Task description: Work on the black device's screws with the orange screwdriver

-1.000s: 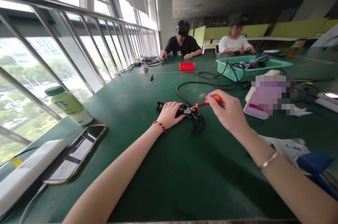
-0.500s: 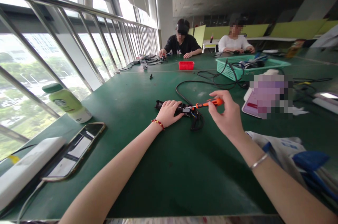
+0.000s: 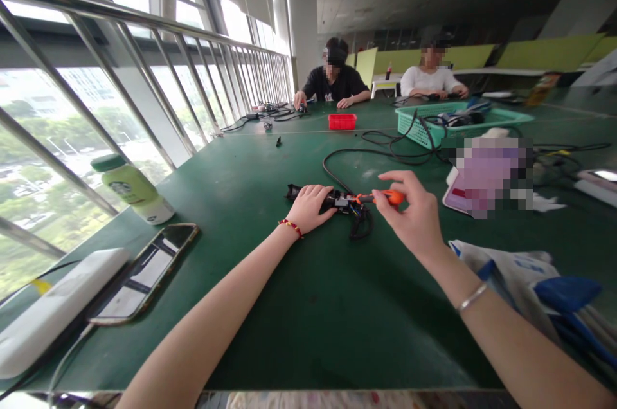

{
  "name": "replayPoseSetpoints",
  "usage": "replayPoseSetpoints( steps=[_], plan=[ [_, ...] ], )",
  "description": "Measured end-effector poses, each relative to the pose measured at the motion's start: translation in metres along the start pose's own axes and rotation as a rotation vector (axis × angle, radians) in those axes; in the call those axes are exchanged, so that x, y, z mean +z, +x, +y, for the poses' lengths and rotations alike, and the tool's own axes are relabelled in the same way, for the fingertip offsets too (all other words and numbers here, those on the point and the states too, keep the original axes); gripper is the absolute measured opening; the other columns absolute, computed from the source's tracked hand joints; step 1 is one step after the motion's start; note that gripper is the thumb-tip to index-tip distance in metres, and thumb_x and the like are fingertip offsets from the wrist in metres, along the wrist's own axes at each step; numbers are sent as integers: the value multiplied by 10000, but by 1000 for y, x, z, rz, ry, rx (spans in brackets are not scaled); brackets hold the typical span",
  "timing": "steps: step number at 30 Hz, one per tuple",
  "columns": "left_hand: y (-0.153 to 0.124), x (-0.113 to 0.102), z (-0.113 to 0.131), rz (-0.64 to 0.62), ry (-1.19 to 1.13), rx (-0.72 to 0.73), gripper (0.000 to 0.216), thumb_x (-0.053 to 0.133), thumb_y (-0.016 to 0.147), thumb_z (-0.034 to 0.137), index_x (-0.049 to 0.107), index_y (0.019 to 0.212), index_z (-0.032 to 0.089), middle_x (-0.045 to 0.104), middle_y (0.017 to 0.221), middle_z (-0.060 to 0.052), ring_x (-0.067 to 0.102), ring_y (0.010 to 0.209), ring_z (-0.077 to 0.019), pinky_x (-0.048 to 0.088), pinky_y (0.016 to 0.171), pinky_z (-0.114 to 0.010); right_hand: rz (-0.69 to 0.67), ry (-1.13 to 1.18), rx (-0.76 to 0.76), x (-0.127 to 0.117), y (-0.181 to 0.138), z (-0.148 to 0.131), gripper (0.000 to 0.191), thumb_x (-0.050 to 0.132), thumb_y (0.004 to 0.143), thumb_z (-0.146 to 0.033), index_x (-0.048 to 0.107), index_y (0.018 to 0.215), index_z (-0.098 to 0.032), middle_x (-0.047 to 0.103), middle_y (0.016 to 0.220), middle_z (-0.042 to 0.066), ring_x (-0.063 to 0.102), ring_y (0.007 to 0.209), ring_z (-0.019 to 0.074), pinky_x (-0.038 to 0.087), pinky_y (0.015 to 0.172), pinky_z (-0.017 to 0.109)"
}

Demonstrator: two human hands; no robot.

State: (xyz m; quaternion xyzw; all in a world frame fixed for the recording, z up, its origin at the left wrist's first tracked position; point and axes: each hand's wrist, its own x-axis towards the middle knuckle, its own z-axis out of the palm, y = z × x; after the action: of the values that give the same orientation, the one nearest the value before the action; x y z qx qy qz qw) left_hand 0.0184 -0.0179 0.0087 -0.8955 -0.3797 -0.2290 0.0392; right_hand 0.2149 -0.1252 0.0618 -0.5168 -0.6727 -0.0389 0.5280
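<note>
My left hand (image 3: 312,208) is closed over a black elongated device (image 3: 295,191), pressing it on the green table. The device's right part is opened, showing a silvery block and thin coloured wires; a black cable runs from it. In my right hand (image 3: 413,213) is an orange-and-black screwdriver (image 3: 396,197), held nearly level with its thumb against the handle and the index finger raised. Its shaft points left into the opened part of the device. Whether the tip sits in a screw is too small to tell.
A teal basket (image 3: 419,134) with cables stands back right, a small red box (image 3: 342,122) mid-back. To the left are a bottle (image 3: 132,190), a phone (image 3: 144,274) and a white power strip (image 3: 62,306). Grey-blue cloth (image 3: 525,274) lies right. Two people sit across the table.
My right hand has shifted slightly left and down, and the screwdriver has moved closer to the device. My left hand keeps its hold. The view has shifted a little.
</note>
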Motion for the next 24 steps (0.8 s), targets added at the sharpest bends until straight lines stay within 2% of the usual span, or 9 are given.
replayPoseSetpoints(
  steps=[3, 6, 9, 16, 22, 24],
  plan=[
    [0, -1, 0, -3, 8, 0, 470, 502, 834, 427, 474, 1233, 179, 560, 1128, -89, 486, 1073, -252, 361, 988, -415, -15, -21, -11, 0, -1, -3, 192, 549, 797, -341, 570, 938, -211, 567, 600, -23, 539, 543, 138, 428, 561, 261],
    [-1, -1, 0, -5, 0, 0, 481, 502, 834, 416, 462, 1249, 175, 556, 1149, -94, 482, 1095, -249, 351, 1004, -419, 48, 11, -78, 2, -1, -1, 322, 556, 764, -268, 517, 1079, -209, 596, 766, 10, 582, 671, 158, 470, 666, 287],
    [-2, -1, 0, 2, -8, -7, 522, 510, 826, 413, 429, 1285, 178, 534, 1202, -106, 467, 1137, -254, 327, 1028, -441, 77, 29, -122, 4, -2, 1, 384, 550, 741, -230, 485, 1120, -217, 600, 897, 38, 597, 802, 180, 476, 758, 313],
    [-4, 0, -1, 5, -3, -10, 501, 521, 814, 405, 454, 1253, 173, 528, 1227, -109, 452, 1168, -251, 288, 1064, -456, 9, -11, -4, 4, -4, 2, 184, 545, 801, -350, 561, 937, -228, 556, 626, -19, 553, 587, 151, 447, 600, 268],
    [-4, -2, 0, 2, 21, -11, 475, 519, 818, 407, 486, 1221, 157, 549, 1183, -104, 460, 1125, -251, 315, 1041, -433, 116, 65, -50, 6, -2, 6, 363, 567, 753, -255, 494, 1105, -210, 584, 807, 10, 577, 677, 153, 477, 676, 287],
    [-4, -3, 1, -1, 26, -14, 473, 517, 819, 406, 488, 1219, 154, 554, 1173, -101, 463, 1114, -249, 317, 1038, -427, 119, 80, -52, 6, -2, 6, 370, 566, 753, -249, 487, 1112, -207, 577, 808, 8, 569, 660, 146, 477, 673, 285]
  ],
)
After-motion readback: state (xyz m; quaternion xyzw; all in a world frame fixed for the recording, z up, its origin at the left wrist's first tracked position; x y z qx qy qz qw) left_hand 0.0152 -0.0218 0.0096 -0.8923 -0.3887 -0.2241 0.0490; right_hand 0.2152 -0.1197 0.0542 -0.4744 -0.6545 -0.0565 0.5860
